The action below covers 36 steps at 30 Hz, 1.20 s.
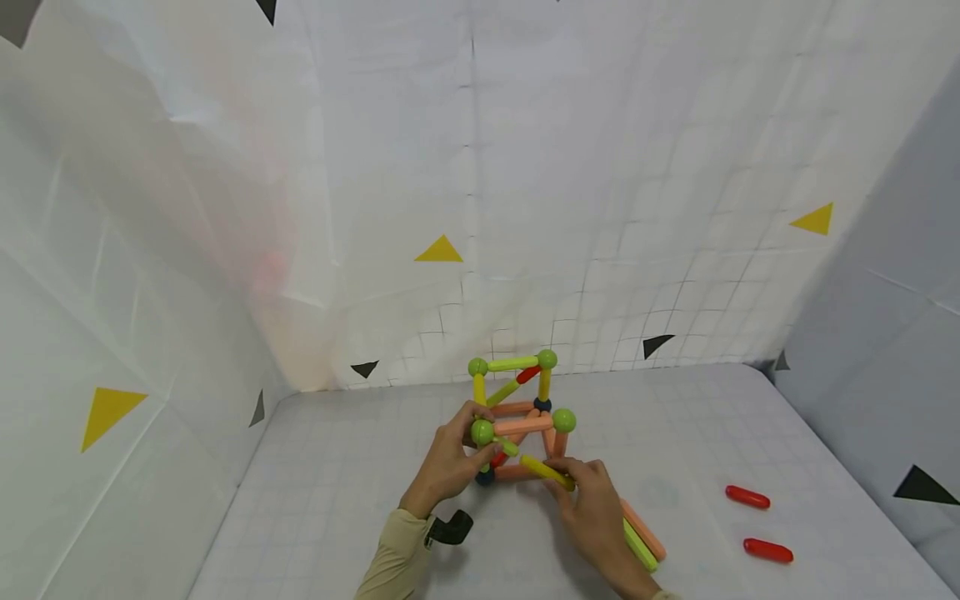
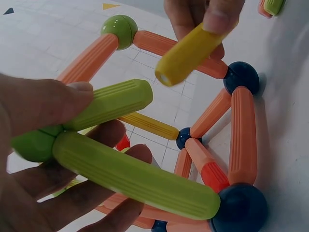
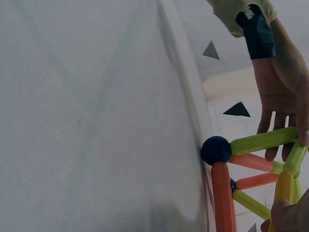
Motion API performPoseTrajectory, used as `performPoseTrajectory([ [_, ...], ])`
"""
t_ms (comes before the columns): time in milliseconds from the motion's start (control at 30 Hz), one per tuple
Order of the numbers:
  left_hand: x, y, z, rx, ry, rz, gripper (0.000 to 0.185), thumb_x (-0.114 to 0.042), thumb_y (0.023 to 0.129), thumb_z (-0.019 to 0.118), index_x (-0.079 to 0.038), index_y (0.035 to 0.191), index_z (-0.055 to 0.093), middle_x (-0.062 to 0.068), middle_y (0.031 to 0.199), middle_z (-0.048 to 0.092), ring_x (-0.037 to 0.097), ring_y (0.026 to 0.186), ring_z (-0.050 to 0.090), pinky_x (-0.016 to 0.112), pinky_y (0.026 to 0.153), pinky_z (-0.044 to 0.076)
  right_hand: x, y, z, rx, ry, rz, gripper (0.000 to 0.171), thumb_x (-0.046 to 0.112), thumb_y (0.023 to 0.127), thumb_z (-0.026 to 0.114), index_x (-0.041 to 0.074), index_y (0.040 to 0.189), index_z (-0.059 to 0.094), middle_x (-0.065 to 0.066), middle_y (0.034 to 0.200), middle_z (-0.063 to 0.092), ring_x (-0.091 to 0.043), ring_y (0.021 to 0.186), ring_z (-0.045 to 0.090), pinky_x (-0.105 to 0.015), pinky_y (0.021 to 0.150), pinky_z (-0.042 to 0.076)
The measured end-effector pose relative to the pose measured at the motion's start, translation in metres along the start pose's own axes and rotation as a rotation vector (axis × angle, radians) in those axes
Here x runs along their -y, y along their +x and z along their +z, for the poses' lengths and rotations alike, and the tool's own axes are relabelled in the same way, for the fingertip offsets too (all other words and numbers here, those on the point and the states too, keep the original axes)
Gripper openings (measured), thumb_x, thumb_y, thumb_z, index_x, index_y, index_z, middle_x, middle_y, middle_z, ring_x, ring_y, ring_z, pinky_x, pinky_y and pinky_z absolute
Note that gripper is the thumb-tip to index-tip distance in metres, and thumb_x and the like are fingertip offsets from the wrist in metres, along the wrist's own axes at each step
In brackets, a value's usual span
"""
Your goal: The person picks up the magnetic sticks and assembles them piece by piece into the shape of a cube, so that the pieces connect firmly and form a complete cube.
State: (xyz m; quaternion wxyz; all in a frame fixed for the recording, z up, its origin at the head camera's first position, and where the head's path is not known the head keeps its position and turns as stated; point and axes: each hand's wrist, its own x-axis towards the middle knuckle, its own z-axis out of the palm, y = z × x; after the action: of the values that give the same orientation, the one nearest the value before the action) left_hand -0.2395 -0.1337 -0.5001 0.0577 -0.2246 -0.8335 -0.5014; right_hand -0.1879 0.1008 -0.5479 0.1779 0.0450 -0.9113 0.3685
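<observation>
A box-shaped frame of magnetic building sticks and balls stands on the table, with a green ball (image 1: 482, 432) at its near upper left corner. My left hand (image 1: 448, 462) is at that corner, pinching a short light green stick (image 2: 113, 101) that juts from the ball, thumb on top and fingers behind. Its far end is free. From the right, my right hand (image 1: 596, 504) pinches a yellow stick (image 2: 186, 58) between thumb and fingers. The yellow stick's end points at the green stick's free end, with a small gap between them. Dark blue balls (image 2: 240, 210) join the lower sticks.
Two red sticks (image 1: 747, 497) lie apart on the table at the right. Beside my right forearm lie a salmon stick (image 1: 643, 529) and a light green stick (image 1: 640, 546), side by side. White sheeting (image 1: 600, 167) rises behind the table and at both sides.
</observation>
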Motion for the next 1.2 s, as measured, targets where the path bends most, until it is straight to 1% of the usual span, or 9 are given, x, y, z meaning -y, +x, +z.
performPoseTrajectory([
  [167,0.000,0.000,0.000,0.006,-0.002,0.009,0.038,-0.012,0.096,0.080,-0.019,0.125,0.058,0.003,0.116,0.073,0.015,0.100,0.068,0.030,0.083,0.060,0.002,0.000,0.010,-0.023,-0.059,-0.034,0.032,0.015,0.083,0.093,0.018,0.111,0.079,0.007,0.100,0.077,-0.007,0.086,0.055,-0.027,0.072,0.049],
  [333,0.001,0.000,0.001,0.003,-0.004,0.014,0.037,-0.012,0.096,0.081,-0.017,0.125,0.058,0.003,0.116,0.073,0.014,0.099,0.068,0.029,0.083,0.060,0.004,0.000,0.015,-0.036,-0.064,-0.063,0.032,0.016,0.082,0.094,0.017,0.111,0.078,0.006,0.097,0.077,-0.007,0.085,0.059,-0.029,0.071,0.052],
  [567,0.002,0.000,0.001,-0.008,-0.015,0.003,0.038,-0.012,0.095,0.082,-0.021,0.125,0.059,0.002,0.115,0.074,0.015,0.098,0.068,0.031,0.082,0.060,0.004,0.001,0.018,-0.037,-0.065,-0.074,0.032,0.015,0.082,0.094,0.017,0.110,0.078,0.006,0.097,0.078,-0.008,0.084,0.063,-0.030,0.070,0.054],
  [667,0.002,-0.001,0.001,-0.008,-0.019,0.002,0.038,-0.012,0.095,0.081,-0.021,0.124,0.059,0.002,0.115,0.074,0.015,0.098,0.068,0.030,0.082,0.060,0.005,0.002,0.020,-0.036,-0.063,-0.080,0.035,0.015,0.082,0.094,0.017,0.113,0.078,0.006,0.099,0.079,-0.009,0.086,0.064,-0.031,0.071,0.055],
  [833,0.001,-0.001,0.001,-0.014,-0.016,0.010,0.037,-0.012,0.095,0.081,-0.021,0.124,0.060,0.002,0.114,0.074,0.017,0.098,0.069,0.031,0.082,0.060,0.008,0.003,0.022,-0.049,-0.075,-0.103,0.043,0.012,0.080,0.095,0.018,0.119,0.078,0.003,0.105,0.080,-0.011,0.089,0.064,-0.032,0.070,0.057],
  [1000,0.001,0.000,0.001,-0.005,-0.015,0.007,0.038,-0.012,0.095,0.081,-0.015,0.126,0.060,0.002,0.115,0.074,0.017,0.099,0.069,0.036,0.084,0.061,0.009,0.003,0.023,-0.070,-0.125,-0.141,0.040,0.008,0.077,0.096,0.019,0.112,0.082,0.003,0.106,0.081,-0.013,0.088,0.059,-0.032,0.068,0.056],
  [1100,0.001,0.001,0.001,-0.003,-0.017,0.005,0.038,-0.012,0.095,0.081,-0.013,0.127,0.060,0.003,0.115,0.074,0.018,0.100,0.069,0.038,0.084,0.061,0.008,0.003,0.023,-0.053,-0.132,-0.113,0.037,0.008,0.078,0.095,0.019,0.110,0.082,0.003,0.104,0.080,-0.013,0.087,0.058,-0.032,0.069,0.055],
  [1200,0.002,0.001,0.001,-0.006,-0.019,0.007,0.037,-0.011,0.095,0.081,-0.013,0.126,0.060,0.003,0.115,0.074,0.018,0.099,0.068,0.038,0.083,0.061,0.008,0.004,0.022,-0.033,-0.123,-0.070,0.036,0.009,0.080,0.094,0.018,0.112,0.081,0.003,0.103,0.079,-0.013,0.087,0.060,-0.033,0.069,0.055],
])
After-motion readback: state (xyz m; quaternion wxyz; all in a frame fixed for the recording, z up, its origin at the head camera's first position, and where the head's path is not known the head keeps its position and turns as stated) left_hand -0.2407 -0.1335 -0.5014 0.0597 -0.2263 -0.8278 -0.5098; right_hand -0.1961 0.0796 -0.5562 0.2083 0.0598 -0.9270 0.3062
